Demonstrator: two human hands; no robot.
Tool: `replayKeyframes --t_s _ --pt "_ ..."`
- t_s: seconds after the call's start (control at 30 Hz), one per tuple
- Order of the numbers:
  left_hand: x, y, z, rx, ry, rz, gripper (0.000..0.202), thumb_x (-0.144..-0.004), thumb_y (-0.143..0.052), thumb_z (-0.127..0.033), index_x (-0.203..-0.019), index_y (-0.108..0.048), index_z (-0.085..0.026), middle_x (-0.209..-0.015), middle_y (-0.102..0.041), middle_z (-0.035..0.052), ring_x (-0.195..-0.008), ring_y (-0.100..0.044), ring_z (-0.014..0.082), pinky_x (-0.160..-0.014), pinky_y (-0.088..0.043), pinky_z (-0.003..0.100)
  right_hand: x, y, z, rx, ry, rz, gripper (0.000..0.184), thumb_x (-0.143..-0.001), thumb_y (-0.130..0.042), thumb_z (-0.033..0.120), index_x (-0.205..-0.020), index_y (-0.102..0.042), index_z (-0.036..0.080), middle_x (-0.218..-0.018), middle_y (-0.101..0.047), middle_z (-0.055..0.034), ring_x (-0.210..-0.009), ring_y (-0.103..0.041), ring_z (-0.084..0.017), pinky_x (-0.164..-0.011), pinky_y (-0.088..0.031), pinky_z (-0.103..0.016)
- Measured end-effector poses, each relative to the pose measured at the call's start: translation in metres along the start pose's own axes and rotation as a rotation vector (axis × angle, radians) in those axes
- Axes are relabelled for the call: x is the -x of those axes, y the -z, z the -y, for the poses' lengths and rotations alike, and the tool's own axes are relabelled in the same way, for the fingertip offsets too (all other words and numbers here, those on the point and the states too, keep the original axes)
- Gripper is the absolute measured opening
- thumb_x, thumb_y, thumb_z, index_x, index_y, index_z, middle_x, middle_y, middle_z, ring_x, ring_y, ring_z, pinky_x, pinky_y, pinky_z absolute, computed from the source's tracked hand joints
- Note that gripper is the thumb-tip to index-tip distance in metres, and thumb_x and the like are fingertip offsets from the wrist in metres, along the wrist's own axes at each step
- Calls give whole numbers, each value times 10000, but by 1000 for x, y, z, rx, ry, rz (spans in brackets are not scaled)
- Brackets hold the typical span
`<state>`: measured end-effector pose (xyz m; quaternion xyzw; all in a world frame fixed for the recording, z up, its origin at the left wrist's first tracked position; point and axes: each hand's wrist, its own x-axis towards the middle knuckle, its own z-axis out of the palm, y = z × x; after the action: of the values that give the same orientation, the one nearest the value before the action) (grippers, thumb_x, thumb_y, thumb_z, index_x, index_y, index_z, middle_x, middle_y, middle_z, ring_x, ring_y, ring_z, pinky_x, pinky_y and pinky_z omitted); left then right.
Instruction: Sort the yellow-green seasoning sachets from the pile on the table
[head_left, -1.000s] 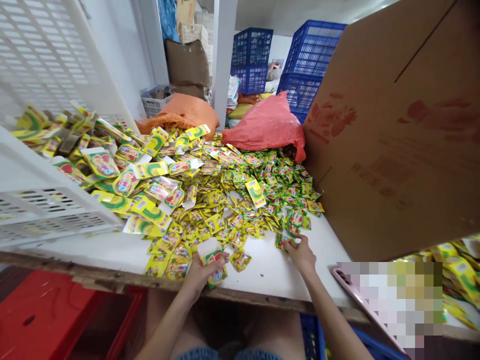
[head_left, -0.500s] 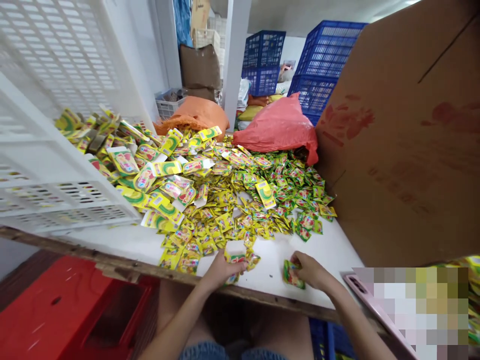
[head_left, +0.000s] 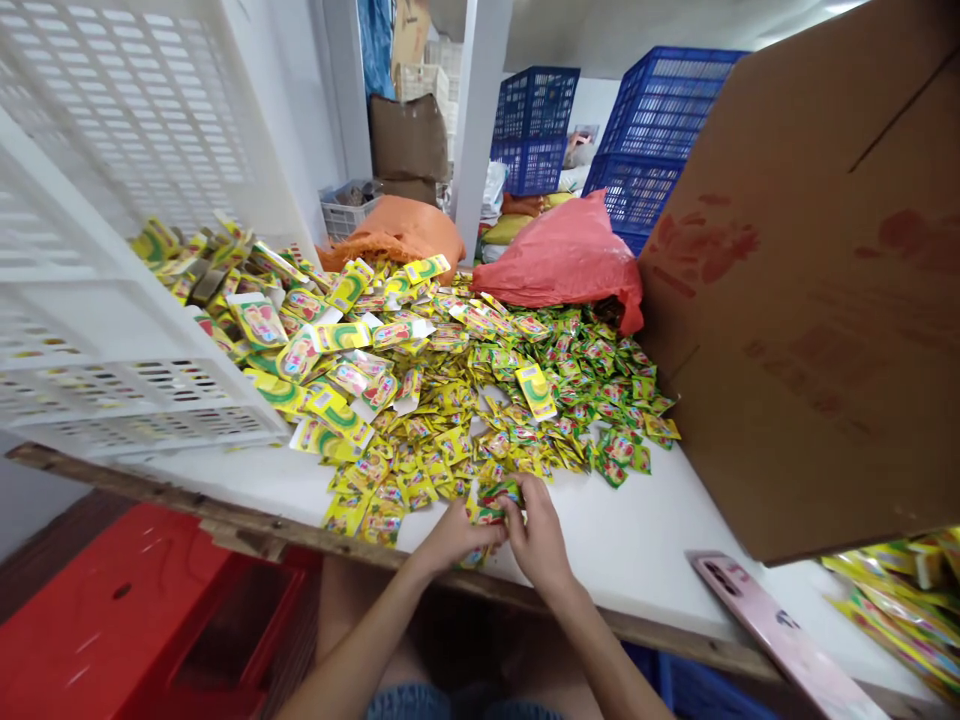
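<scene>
Near the table's front edge my left hand [head_left: 448, 541] is closed around a small yellow carton [head_left: 473, 507], mostly hidden by fingers and a packet. My right hand [head_left: 540, 535] meets it there, fingers closed on a green sachet [head_left: 498, 494] at the carton's top. How far the sachet sits inside the carton I cannot tell. Just beyond the hands lie heaped yellow sachets [head_left: 420, 485], with green sachets [head_left: 577, 350] behind to the right. Flat yellow cartons [head_left: 341, 335] are piled on the left, and one carton [head_left: 535, 391] rests on the sachets.
A white plastic crate [head_left: 142, 370] lies tipped at left, cartons spilling from it. On the right stand a big cardboard box [head_left: 787, 300] and a pink phone [head_left: 780, 620]. Orange [head_left: 405, 235] and red sacks [head_left: 562, 255] sit behind. A red stool [head_left: 112, 610] is below left.
My right hand has moved left with the green sachet, from the bare tabletop to the carton in my left hand. The view has shifted slightly.
</scene>
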<state>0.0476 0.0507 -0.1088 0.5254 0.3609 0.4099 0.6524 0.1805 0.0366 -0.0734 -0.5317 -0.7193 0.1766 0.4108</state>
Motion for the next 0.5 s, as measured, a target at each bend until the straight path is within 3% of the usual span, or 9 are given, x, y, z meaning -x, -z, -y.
replayKeyframes --t_s 0.13,0.23,0.33,0.5 --pt "-2 1 5 -9 60 53 155 -621 -644 -199 -746 -600 -119 -611 -576 -1 -553 -518 111 -567 -444 231 -14 24 14 153 111 277 191 -784 -461 96 -897 -565 209 -881 -522 -50 -874 -465 -216 -767 -395 -351" --pt "-2 1 5 -17 37 49 214 -600 -661 -204 -785 -598 -119 -612 -576 -9 -564 -521 108 -578 -447 227 -21 32 25 166 154 369 214 -760 -496 78 -885 -593 221 -906 -517 -46 -888 -462 -210 -769 -392 -341" --pt "-1 1 3 23 52 59 269 -613 -665 -240 -839 -591 -113 -624 -581 -5 -553 -519 105 -571 -446 231 -18 29 25 72 88 291 228 -801 -478 113 -994 -553 210 -883 -533 -40 -840 -491 -182 -739 -406 -308" --pt "0 1 -2 -24 -26 37 249 -599 -671 -193 -832 -615 -122 -761 -622 14 -717 -548 145 -715 -443 260 -3 16 16 150 94 184 151 -839 -471 183 -878 -612 223 -823 -575 -32 -838 -495 -196 -750 -375 -338"
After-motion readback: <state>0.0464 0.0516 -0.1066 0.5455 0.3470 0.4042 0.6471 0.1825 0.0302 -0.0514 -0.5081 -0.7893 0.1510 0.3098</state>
